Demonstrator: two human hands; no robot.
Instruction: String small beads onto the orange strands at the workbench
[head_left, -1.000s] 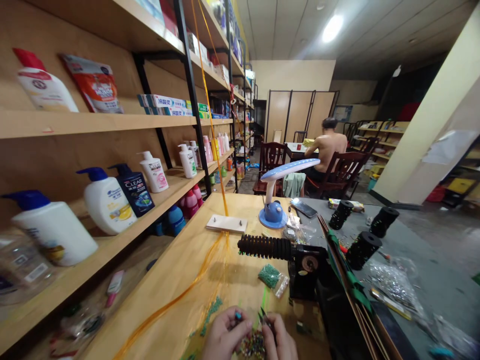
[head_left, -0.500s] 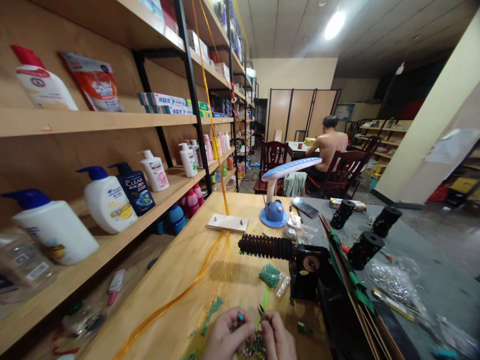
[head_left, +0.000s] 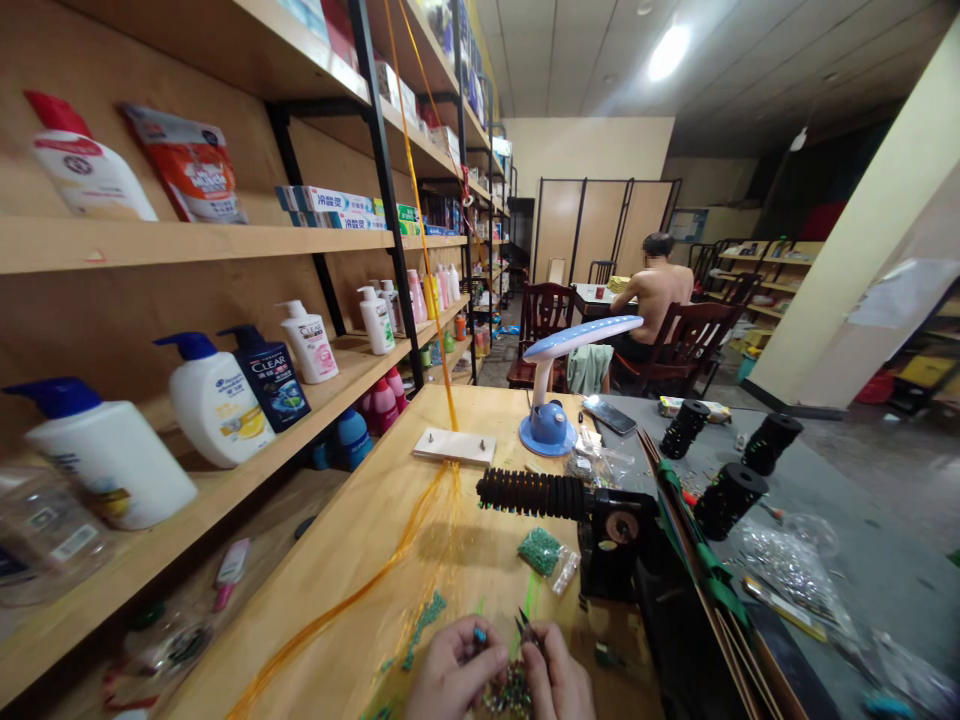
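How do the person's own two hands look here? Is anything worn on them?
Both the left hand and the right hand are bare: no gloves, and no ring that I can make out. No sleeve shows; the picture's bottom edge cuts both off near the wrist.

Your left hand (head_left: 450, 675) pinches a blue bead (head_left: 478, 634), right hand (head_left: 559, 680) grips a dark pointed tool (head_left: 523, 625), both over bead pile (head_left: 510, 692).

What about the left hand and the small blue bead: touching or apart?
Touching. The head view shows the left hand pinching the blue bead at its fingertips.
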